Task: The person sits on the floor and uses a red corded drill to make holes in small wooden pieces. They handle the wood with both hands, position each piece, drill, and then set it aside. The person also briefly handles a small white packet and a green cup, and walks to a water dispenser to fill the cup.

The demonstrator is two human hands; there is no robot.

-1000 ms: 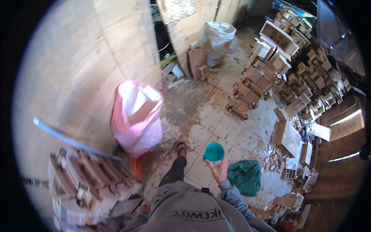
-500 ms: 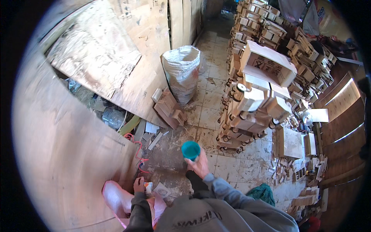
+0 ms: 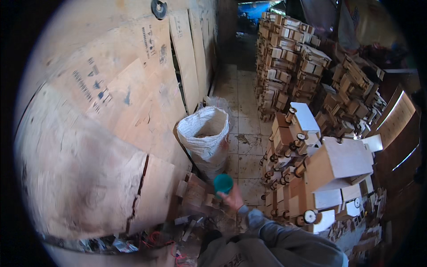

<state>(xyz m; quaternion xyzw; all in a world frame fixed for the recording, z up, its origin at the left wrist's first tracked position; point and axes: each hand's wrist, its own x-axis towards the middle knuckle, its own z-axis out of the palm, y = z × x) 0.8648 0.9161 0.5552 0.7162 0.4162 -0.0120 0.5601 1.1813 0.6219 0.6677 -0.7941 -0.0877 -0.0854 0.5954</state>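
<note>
My right hand (image 3: 232, 198) is closed around a teal plastic cup (image 3: 223, 183), held out in front of me with its mouth facing up. What the cup holds, if anything, I cannot make out. A grey sleeve covers that forearm. Just beyond the cup stands a tall white woven sack (image 3: 205, 153), its top open, with something brownish inside. To the left of the cup, brown wooden pieces (image 3: 198, 194) lean low by the wall. My left hand does not show.
Plywood panels (image 3: 120, 102) line the left side. At right, wooden units with small wheels (image 3: 287, 178) are stacked, an upturned wooden box (image 3: 342, 162) on top. Taller wooden stacks (image 3: 278, 62) stand behind. A tiled walkway (image 3: 247, 120) runs between. Scraps and a red cord (image 3: 153, 240) lie low left.
My view has swung up and forward, so the sack and stacks appear nearer. The cup stays in my right hand, now close to the sack. The pink bag has left the view.
</note>
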